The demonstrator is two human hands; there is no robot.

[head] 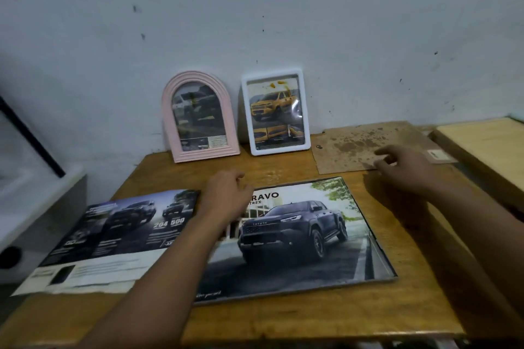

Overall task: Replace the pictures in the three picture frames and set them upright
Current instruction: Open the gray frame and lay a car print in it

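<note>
Right hand: my right hand [402,167] hovers at two o'clock over the stained brown backing board [365,147], fingers loosely spread and gripping nothing; whether the fingertips touch the board I cannot tell.
Left hand: my left hand [226,193] sits at the centre, above the top edge of the big truck picture [297,238], fingers relaxed, nothing held.
Frames: the pink arched frame [198,117] at eleven o'clock and the white frame [275,112] at twelve stand leaning on the wall [255,8], both already filled. I judge the third frame's parts are the board and the picture lying flat.
Loose sheet: an open brochure [113,238] at eight o'clock overhangs the table [312,314] edge.
Risk, reach: a careless sweep of my left arm toward twelve could knock the two leaning frames flat.
Risk, sheet: brushing the brochure may slide it off the table.
Risk, board: it looks thin and flat, so lifting it by one corner may let it slip.
</note>
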